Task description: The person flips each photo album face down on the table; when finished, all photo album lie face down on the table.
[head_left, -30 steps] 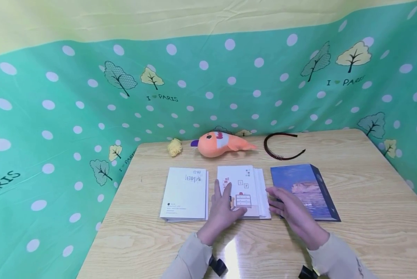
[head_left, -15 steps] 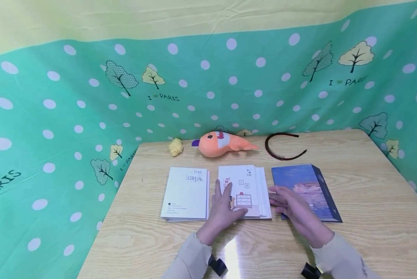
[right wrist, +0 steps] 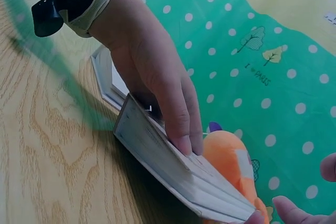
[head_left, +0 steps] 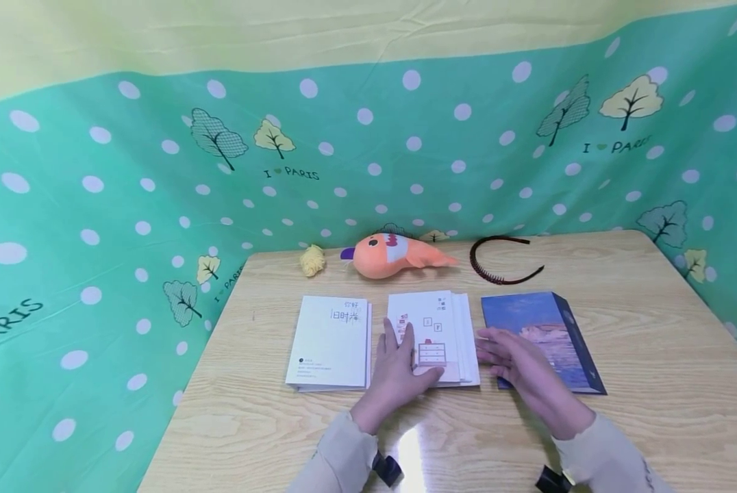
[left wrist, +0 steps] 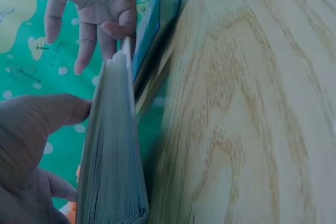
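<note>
A white photo album (head_left: 433, 353) with a printed dresser on its cover lies in the middle of the table. My left hand (head_left: 399, 373) rests on that cover with its fingers spread, the fingertips and thumb touching it. The right wrist view shows the left fingers (right wrist: 181, 142) on the cover from the side. At the album's right edge is my right hand (head_left: 522, 363), fingertips right at the fanned pages (left wrist: 113, 145). Its forearm side overlaps a blue photo album (head_left: 519, 311) with a sea picture. Another white album (head_left: 331, 346) lies left of my left hand.
Along the back of the table (head_left: 664, 308) lie a small yellow tuft-like thing (head_left: 312, 261), an orange plush bird (head_left: 377, 260) and a dark toothed headband (head_left: 475, 260). A green dotted cloth (head_left: 344, 150) hangs behind and at both sides.
My right hand has eased slightly to the right, its fingertips drawing back from over the page edges to the album's side. My left hand stays on the cover, nearly still.
</note>
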### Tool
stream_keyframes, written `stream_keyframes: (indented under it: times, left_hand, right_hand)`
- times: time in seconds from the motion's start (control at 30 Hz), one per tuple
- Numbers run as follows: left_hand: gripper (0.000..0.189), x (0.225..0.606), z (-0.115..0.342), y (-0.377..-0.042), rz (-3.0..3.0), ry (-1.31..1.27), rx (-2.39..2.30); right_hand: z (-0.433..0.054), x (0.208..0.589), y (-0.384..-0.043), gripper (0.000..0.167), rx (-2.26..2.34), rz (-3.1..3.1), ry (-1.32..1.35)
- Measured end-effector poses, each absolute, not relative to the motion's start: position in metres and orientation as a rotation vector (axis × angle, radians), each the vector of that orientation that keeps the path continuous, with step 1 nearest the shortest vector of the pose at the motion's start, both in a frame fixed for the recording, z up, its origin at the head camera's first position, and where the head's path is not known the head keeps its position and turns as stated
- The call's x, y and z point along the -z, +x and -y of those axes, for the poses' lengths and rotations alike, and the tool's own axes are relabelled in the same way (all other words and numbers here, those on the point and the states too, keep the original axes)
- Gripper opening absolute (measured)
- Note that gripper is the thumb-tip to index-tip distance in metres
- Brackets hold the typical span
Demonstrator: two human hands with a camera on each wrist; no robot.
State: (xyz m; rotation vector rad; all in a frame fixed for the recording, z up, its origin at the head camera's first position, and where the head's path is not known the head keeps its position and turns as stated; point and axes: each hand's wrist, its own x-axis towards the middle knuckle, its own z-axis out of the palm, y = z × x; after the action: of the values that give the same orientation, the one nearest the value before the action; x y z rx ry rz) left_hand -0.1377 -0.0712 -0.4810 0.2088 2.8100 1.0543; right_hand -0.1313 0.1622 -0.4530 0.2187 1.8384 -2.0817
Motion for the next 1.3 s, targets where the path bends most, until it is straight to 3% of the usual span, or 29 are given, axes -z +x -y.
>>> stream_keyframes:
  times: [0.4, 0.8, 1.3]
  left_hand:
    - [0.112, 0.48, 0.059, -0.137, -2.827, 0.239, -0.991]
    - [0.109, 0.475, 0.053, -0.14, -2.678, 0.282, -1.172]
    - [0.107, 0.467, 0.051, -0.143, -2.467, 0.347, -1.385]
  right_hand:
    - [-0.164, 0.444, -0.126, 0.061, 2.18, -1.828, 0.12]
    - [-0.164, 0.434, -0.124, 0.036, 2.274, -1.817, -0.103]
    - [-0.16, 0.425, -0.119, 0.045, 2.202, -1.925, -0.34]
